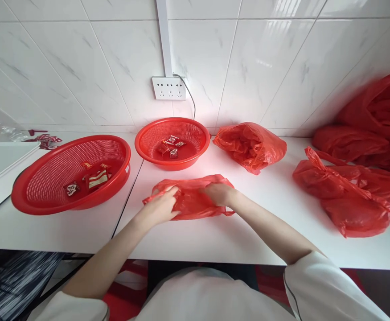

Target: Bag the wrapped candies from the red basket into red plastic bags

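A thin red plastic bag lies on the white table in front of me, its mouth spread between my hands. My left hand grips the bag's left side, thumb and fingers bent over the edge. At the right side, my right hand is closed on the plastic, with its fingertips partly hidden by the bag. Just beyond stands a round red basket with several small wrapped snacks in it. To the left is a larger red basket, also holding a few wrapped snacks.
A crumpled bundle of red bags lies behind on the right. Filled, tied red bags sit farther right, with more red bags piled against the wall. A white tray is at far left. A power socket is on the tiled wall.
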Motion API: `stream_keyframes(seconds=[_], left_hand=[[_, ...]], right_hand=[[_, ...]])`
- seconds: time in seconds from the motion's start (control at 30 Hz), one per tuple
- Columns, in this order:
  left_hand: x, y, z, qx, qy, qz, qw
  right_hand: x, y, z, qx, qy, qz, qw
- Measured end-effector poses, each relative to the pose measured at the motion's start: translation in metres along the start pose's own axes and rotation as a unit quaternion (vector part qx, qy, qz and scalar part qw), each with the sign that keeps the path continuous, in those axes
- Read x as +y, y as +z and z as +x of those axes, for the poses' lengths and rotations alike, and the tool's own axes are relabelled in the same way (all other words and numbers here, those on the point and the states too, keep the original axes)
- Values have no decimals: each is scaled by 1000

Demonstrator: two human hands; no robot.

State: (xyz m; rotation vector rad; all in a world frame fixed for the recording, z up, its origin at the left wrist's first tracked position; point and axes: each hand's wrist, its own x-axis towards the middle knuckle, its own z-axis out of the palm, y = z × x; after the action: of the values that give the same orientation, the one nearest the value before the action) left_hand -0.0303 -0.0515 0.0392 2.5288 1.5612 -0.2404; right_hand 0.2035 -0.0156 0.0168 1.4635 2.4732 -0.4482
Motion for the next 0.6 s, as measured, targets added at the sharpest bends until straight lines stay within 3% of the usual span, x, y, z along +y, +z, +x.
stream_keyframes(seconds=[0.13, 0.2, 0.27, 0.37, 0.43, 0.5, 0.6], left_hand=[[-31, -7, 11, -60, -44, -36, 997], [-35, -10, 11, -73, -23, -47, 996], [-28, -11, 8, -46, 25, -35, 998], [-10, -10, 3, 38, 109, 3, 993], [-4, -5, 2, 89, 144, 15, 985], [-7, 5, 5, 117, 162, 5, 980], [-24, 25, 12, 79, 164, -45, 982]], right_hand=[[11, -3, -5, -25, -42, -19, 999], [13, -7, -8, -22, -81, -8, 996], [11, -13, -11, 13, -167, 42, 985], [1, -16, -17, 97, -276, 134, 947], [-4, -12, -17, 137, -274, 126, 944], [-5, -2, -12, 144, -231, 78, 959], [3, 16, 0, 63, -136, 45, 988]])
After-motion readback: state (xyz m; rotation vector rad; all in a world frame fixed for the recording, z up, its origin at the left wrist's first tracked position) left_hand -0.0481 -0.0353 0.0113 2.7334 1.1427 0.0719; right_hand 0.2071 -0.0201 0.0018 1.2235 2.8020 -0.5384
